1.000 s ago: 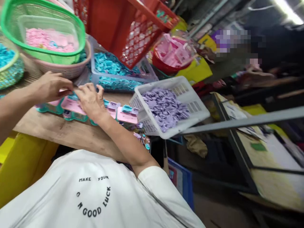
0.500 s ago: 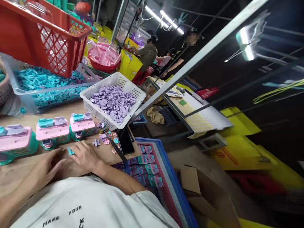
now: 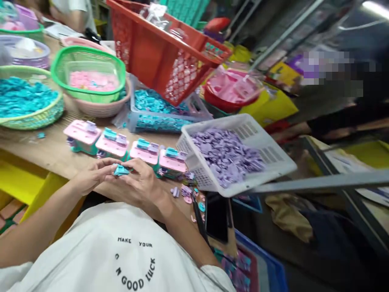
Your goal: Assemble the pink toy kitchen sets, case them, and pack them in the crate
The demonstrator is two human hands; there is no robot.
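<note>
My left hand (image 3: 96,173) and my right hand (image 3: 142,178) meet in front of my shirt, just above the table's near edge. Between them is a small teal plastic piece (image 3: 121,170), pinched by the fingers of both. Just beyond my hands stands a row of several pink-lidded teal toy boxes (image 3: 112,147). Most carry a teal and a lilac part on the lid; the leftmost shows only a lilac one. Small loose lilac parts (image 3: 175,192) lie right of my right hand.
A white basket of lilac parts (image 3: 240,156) sits at the right, near a dark phone (image 3: 216,217). Behind are a clear bin of teal parts (image 3: 161,121), a red crate (image 3: 152,52), a green basket (image 3: 88,50) and a yellow-green basket (image 3: 33,117). A metal bar (image 3: 322,182) crosses the right.
The view has swung left, so more of the table's left side shows. The teal piece was in my right hand with my left hand beside it; now both hands hold it, raised slightly.
</note>
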